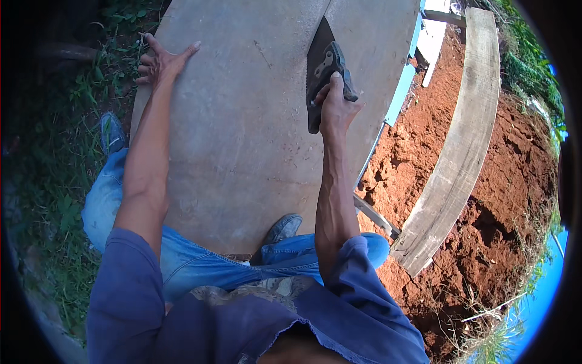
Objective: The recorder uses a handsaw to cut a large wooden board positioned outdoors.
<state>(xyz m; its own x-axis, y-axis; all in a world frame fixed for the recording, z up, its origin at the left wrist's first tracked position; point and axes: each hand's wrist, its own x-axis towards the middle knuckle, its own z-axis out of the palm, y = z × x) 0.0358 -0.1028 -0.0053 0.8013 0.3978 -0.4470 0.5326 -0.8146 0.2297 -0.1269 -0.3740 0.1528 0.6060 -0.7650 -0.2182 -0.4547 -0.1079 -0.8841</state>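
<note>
A large, flat grey-brown board [236, 115] stretches out in front of me. My right hand [337, 110] is closed round the dark grip of a handsaw [320, 67], whose blade points away from me. The saw's narrow tip meets a thin dark line in the board, running to the far edge of the picture; how deep the blade sits cannot be told. At the board's left edge lies my left hand [161, 64], its thumb stretched over the top and its fingers spread at the rim.
Reddish soil [418, 139] lies to the right, with a long weathered plank [464, 133] over it. Light-blue strips [401, 94] run along the board's right side. A short wooden piece [376, 215] reaches toward the plank's near end. Green plants [73, 206] grow on the left.
</note>
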